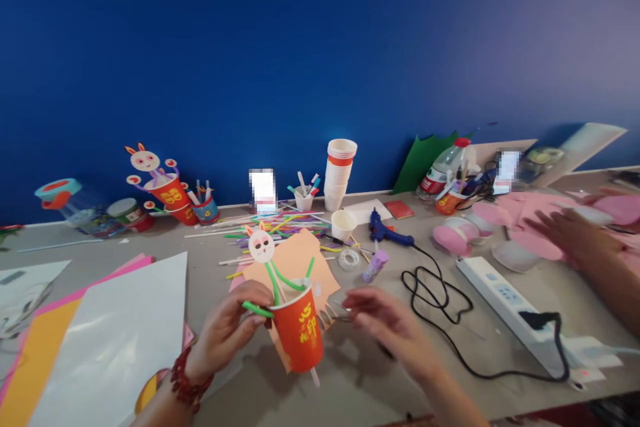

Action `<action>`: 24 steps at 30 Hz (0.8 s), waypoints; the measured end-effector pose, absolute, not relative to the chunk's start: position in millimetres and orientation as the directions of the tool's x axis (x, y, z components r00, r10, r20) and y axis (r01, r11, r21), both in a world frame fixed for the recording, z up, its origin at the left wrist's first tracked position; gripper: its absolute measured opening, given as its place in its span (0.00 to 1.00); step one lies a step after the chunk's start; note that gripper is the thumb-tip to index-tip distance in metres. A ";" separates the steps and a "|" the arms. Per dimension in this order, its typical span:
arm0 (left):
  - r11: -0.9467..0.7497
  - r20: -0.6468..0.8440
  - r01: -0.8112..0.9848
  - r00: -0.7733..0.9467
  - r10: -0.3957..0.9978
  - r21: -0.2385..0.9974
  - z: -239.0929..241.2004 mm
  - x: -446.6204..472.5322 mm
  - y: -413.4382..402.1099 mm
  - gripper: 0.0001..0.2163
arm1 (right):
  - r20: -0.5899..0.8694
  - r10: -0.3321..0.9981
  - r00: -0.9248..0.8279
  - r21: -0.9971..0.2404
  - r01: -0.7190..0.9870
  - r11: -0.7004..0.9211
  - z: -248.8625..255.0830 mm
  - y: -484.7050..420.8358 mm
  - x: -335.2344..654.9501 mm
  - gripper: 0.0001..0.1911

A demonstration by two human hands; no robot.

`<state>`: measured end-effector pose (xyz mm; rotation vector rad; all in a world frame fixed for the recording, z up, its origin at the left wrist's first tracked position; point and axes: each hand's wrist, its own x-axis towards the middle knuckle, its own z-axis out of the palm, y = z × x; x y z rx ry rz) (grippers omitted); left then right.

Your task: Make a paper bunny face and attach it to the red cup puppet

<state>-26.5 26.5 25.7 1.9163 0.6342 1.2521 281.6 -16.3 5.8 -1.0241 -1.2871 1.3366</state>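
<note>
My left hand, with a red bead bracelet at the wrist, is closed on the rim of a red paper cup with yellow lettering. The cup tilts above the table, and a thin pale stick pokes out beneath it. Green pipe cleaners bend out of its mouth, and one crosses by my left fingers. A white paper rabbit face stands above the cup on a stem. My right hand is to the right of the cup, apart from it, slightly blurred, with fingers loosely spread. Peach paper lies behind the cup.
Behind are scattered straws, a stack of paper cups, a blue glue gun and a tape roll. A finished-looking rabbit cup stands left. A power strip and another person's hand are right.
</note>
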 end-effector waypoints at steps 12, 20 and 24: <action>-0.473 0.484 -0.143 0.440 0.756 0.869 17.5 -20.4 26.0 0.05 | 0.136 0.990 0.020 -0.267 0.963 0.018 7.0 136.7 425.5 0.25; -0.459 0.480 -0.159 0.425 0.767 0.874 17.5 -20.7 27.8 0.06 | 0.100 0.994 -0.048 -0.207 0.976 0.069 -18.7 149.2 416.3 0.22; -0.454 0.479 -0.165 0.416 0.773 0.875 18.0 -19.4 27.0 0.06 | 0.106 0.993 -0.053 -0.292 0.953 0.082 -18.8 151.7 419.7 0.23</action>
